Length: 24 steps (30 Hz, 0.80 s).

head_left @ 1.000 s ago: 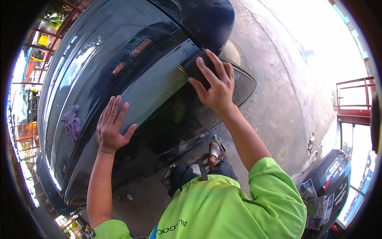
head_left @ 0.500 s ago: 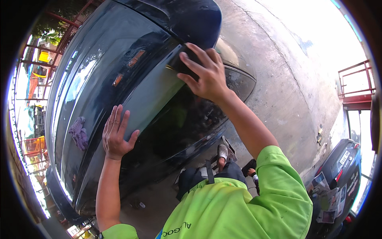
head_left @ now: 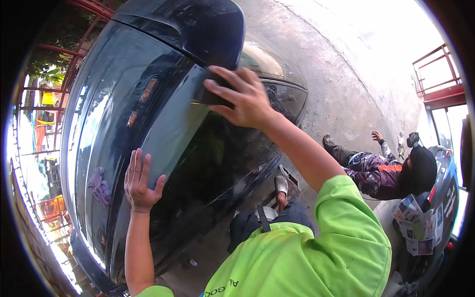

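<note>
On dark car, grey strip, slanting up-right

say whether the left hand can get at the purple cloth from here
Probably yes: the left hand is open and empty on the dark car, just right of the purple cloth, with only bodywork visible between them.

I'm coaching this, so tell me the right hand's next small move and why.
Perhaps slide the right hand and its dark block along the grey strip toward the left hand: the block sits near the strip's far end, and a stretch lies uncovered between the hands.
</note>
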### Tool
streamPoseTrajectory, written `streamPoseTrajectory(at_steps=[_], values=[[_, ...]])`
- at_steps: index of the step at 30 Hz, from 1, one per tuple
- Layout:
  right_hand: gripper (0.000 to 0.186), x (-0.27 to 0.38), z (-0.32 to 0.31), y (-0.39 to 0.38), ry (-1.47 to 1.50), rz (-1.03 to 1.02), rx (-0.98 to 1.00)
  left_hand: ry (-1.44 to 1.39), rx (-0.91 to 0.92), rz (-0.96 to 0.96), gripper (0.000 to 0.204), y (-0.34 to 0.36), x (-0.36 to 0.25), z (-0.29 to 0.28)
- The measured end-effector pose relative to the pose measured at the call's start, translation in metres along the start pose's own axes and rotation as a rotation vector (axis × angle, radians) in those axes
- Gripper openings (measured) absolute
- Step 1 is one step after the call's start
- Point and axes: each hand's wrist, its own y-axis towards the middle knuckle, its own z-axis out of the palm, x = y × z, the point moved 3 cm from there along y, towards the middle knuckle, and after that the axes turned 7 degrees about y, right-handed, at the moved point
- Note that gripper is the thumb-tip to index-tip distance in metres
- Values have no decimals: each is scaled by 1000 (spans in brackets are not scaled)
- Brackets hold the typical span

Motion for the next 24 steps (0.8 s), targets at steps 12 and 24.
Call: streamPoseTrajectory(at_steps=[12,24], values=[[52,13,-29,-31,5,144,42,47,49,27,65,-9,5,2],[66,71,-124,-236,610,969,-108,324,-114,-300,104,199,-176,91]])
